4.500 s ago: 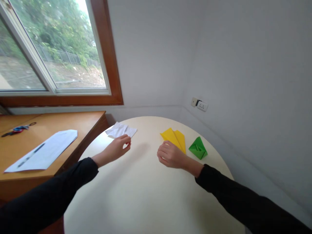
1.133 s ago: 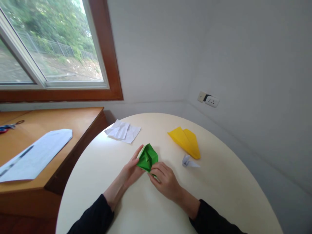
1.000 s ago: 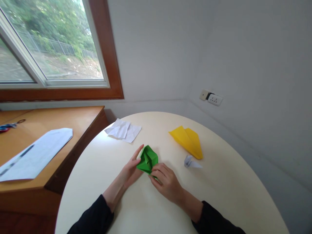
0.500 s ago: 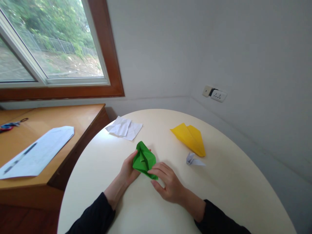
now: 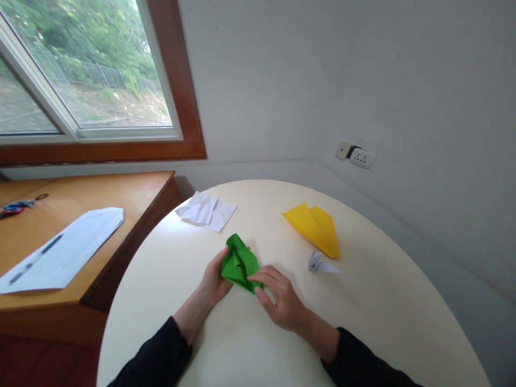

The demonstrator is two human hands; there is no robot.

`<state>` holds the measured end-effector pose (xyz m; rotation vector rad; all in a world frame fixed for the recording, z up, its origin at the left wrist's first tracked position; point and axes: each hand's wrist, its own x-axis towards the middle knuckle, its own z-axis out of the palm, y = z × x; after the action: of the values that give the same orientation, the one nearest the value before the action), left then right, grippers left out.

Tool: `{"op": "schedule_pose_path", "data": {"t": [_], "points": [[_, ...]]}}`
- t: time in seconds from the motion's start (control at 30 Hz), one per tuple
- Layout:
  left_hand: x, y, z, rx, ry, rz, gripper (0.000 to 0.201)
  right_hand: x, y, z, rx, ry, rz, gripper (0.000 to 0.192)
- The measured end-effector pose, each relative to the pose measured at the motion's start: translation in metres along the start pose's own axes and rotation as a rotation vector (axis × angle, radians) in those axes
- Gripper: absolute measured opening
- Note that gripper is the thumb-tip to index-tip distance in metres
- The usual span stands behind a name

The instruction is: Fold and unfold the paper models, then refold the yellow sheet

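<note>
A folded piece of green origami paper point(image 5: 241, 263), with a hollow opening facing up, is held just above the round table. My left hand point(image 5: 213, 277) grips its left side, thumb on top and the other fingers mostly hidden underneath. At the lower right corner, the thumb and fingers of my right hand point(image 5: 280, 298) pinch the paper's edge. To the right lie a folded yellow paper point(image 5: 314, 228) and a small white folded paper figure point(image 5: 321, 263).
Creased white sheets point(image 5: 207, 211) lie at the far left of the round cream table point(image 5: 266, 355). On a wooden desk point(image 5: 121, 188) at the left are a white paper point(image 5: 76, 252), a dark pen point(image 5: 36, 258) and scissors point(image 5: 20, 206). A wall socket point(image 5: 363, 157) is at the right.
The right thumb has risen from below the paper's lower corner to close against its edge. That corner is pushed in slightly. The left hand keeps its hold.
</note>
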<state>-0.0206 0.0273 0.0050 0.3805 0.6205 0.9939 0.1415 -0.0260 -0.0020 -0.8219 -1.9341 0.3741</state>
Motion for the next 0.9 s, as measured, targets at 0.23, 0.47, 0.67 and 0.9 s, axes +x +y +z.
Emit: {"op": "schedule_pose_path", "data": {"t": [0.23, 0.47, 0.67, 0.9], "points": [[0.000, -0.004, -0.002, 0.018, 0.006, 0.013, 0.033, -0.002, 0.002, 0.004, -0.148, -0.052, -0.083, 0.029], [-0.002, -0.011, -0.003, 0.106, -0.045, 0.064, 0.035, 0.000, -0.003, 0.003, -0.199, -0.123, -0.124, 0.041], [0.000, -0.011, -0.005, 0.105, -0.051, 0.051, 0.035, -0.001, -0.001, 0.002, -0.185, -0.125, -0.063, 0.037], [0.001, -0.008, -0.003, 0.065, -0.016, 0.040, 0.033, -0.003, 0.004, 0.003, -0.142, -0.036, 0.029, 0.034]]}}
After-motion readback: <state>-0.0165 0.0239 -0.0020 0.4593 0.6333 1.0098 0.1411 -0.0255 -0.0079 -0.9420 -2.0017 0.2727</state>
